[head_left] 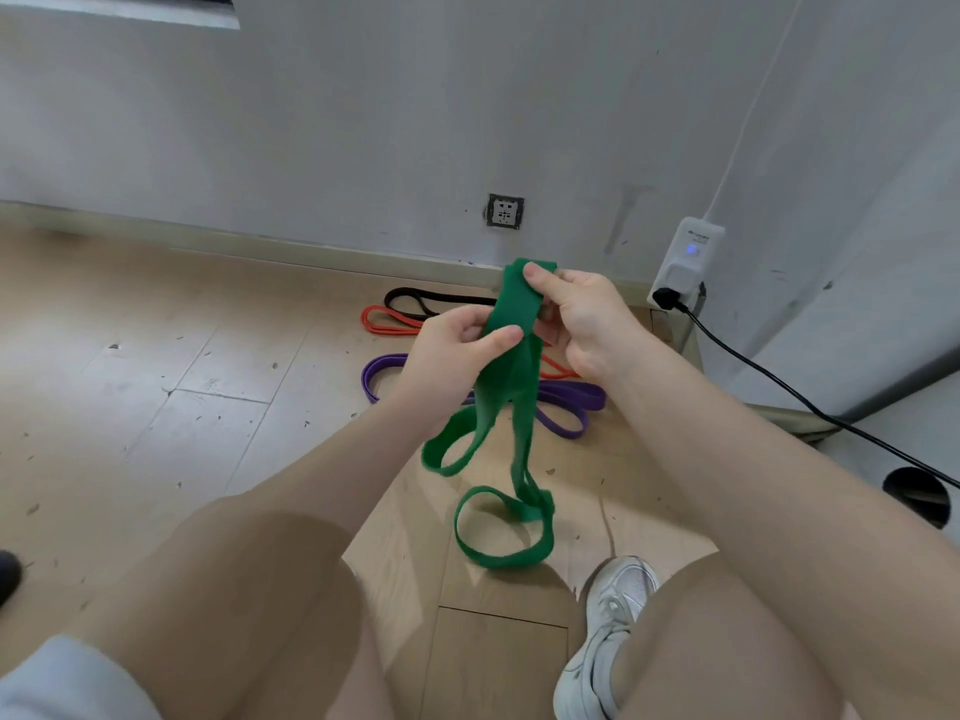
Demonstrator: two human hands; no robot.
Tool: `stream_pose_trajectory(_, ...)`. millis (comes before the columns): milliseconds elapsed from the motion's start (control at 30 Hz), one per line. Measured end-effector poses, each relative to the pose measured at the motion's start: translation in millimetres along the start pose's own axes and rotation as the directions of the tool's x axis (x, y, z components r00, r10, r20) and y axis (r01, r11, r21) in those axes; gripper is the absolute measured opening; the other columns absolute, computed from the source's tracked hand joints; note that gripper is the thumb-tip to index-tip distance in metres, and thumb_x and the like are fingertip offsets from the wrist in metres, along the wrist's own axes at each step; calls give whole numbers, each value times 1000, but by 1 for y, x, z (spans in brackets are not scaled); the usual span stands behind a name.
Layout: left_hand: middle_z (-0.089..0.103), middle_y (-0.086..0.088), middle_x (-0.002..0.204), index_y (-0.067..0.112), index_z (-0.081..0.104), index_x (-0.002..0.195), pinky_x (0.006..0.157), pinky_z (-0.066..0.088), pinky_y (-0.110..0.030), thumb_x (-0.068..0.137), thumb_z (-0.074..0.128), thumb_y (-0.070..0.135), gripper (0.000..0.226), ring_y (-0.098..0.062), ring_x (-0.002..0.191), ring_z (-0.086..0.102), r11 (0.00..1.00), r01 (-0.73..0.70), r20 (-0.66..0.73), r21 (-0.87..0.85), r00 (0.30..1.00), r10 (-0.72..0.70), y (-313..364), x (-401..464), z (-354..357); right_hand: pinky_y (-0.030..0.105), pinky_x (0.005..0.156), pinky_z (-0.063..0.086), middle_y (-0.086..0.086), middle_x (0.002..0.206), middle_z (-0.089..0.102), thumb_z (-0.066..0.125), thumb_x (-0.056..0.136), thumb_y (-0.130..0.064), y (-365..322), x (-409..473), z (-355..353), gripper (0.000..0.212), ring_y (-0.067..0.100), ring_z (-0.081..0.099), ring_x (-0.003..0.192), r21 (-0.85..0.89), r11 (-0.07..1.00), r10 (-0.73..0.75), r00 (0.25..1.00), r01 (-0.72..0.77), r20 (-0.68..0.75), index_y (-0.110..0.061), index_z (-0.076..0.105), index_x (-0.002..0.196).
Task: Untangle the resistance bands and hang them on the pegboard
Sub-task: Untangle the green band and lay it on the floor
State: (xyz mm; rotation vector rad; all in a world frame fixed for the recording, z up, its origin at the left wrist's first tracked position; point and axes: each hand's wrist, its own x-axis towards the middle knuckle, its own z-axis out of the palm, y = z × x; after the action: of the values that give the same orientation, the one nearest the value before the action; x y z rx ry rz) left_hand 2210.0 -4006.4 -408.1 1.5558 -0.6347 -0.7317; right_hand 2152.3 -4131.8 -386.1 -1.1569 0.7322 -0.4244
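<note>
Both hands pinch green band | loops hang below

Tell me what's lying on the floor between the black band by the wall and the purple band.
The thin orange rubber band lies between the black rubber band and the wide purple rubber band in the head view, partly hidden behind the hands.

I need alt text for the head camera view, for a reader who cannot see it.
Two bare hands hold a twisted green resistance band up over a wooden floor: the left hand pinches it lower, the right hand pinches its top. Its loops hang to the floor. Purple, orange and black bands lie beyond, near the wall.
</note>
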Motion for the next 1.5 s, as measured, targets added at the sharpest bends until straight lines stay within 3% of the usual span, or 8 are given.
stream_pose_trajectory(200,73,-1,95,22,64,95,81,57,-34,88,60,9,16,-16,87,71,997,40,88,59,995,-45,-4,14,-1,25,54,53,6,75,66,58,91,-19,4,10,-6,14,11,64,58,-98,995,-26,999,28,19,-8,64,87)
stream_pose_trajectory(300,73,-2,93,17,63,96,77,58,-31,88,60,8,13,-15,84,71,997,75,41,9,996,-76,-5,16,4,41,84,52,8,91,70,60,89,-31,17,20,-13,21,23,65,84,-234,970,-50,995,69,87,-12,68,94)
stream_pose_trajectory(600,68,-6,97,8,56,113,73,58,-33,87,63,14,27,-19,83,69,871,249,-337,-425,849,-407,-6,39,-12,45,109,35,0,151,28,75,63,-55,109,-11,-36,104,18,32,136,-728,684,32,996,38,82,-23,21,146)
stream_pose_trajectory(800,67,-7,101,8,52,123,82,57,-38,84,67,19,43,-21,88,68,844,226,-410,-486,794,-448,-6,37,-15,26,82,50,1,117,61,66,85,-20,139,-2,-22,39,14,58,102,-836,547,-112,993,37,-29,-16,51,122)
stream_pose_trajectory(933,66,-10,105,6,52,124,84,57,-37,84,68,18,44,-22,91,68,835,199,-437,-512,777,-453,-4,34,-22,32,90,48,-8,122,50,73,77,-32,141,3,-29,60,16,52,111,-793,609,27,1000,-17,-1,-19,45,129)
stream_pose_trajectory(1200,69,-8,91,11,61,88,72,57,-28,83,69,20,13,-19,81,69,827,142,-495,-544,742,-453,-6,29,-30,41,93,42,14,120,60,29,100,-32,162,-10,-12,36,26,57,108,-112,896,444,865,-430,232,-16,58,116)
stream_pose_trajectory(1367,62,-12,93,3,53,84,84,54,-30,86,62,3,9,-21,83,63,661,13,-436,-750,741,-510,-3,33,-42,24,82,47,-6,97,56,67,84,-31,165,-10,-16,33,11,55,93,-558,823,274,935,-107,224,-23,47,110)
stream_pose_trajectory(1500,54,-14,104,-2,53,104,79,50,-24,87,55,-7,18,-16,74,56,677,-21,-518,-736,661,-543,-8,39,-56,16,64,46,1,110,56,59,86,-1,146,4,-33,37,13,57,94,-598,797,4,991,-85,-134,-16,46,116)
